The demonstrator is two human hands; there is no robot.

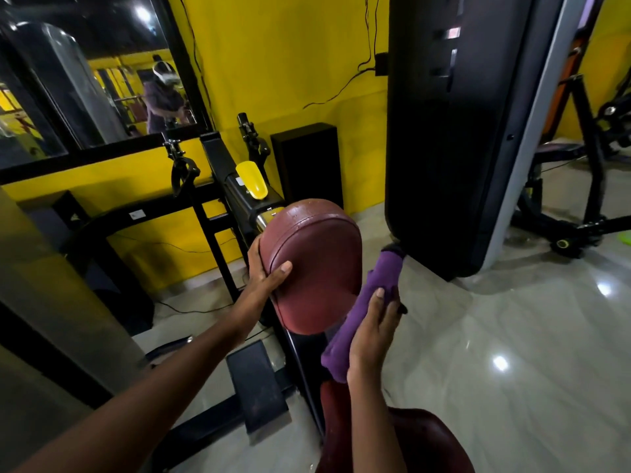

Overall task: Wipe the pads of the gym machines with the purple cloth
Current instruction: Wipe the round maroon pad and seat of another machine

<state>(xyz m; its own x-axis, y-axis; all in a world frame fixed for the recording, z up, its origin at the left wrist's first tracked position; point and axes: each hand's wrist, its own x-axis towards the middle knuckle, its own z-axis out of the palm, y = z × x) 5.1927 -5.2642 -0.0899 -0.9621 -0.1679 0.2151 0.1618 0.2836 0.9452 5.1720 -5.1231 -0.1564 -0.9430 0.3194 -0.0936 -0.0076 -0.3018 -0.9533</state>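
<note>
A maroon chest pad (316, 264) stands tilted on the black machine frame at the centre of the view. My left hand (264, 273) grips its left edge, thumb on the front face and fingers behind. My right hand (375, 327) holds the folded purple cloth (367, 302) against the pad's right edge. The cloth runs from below my palm up past my fingers. A second maroon pad, the seat (426, 442), lies below my right forearm at the bottom of the view.
A tall black weight-stack cover (454, 131) stands close on the right. Black machine frame (218, 186) with a yellow knob (252, 184) and footplate (256, 384) lies left and below. Yellow wall, mirror (85, 73), a black speaker (307, 165), floor cables, more machines far right.
</note>
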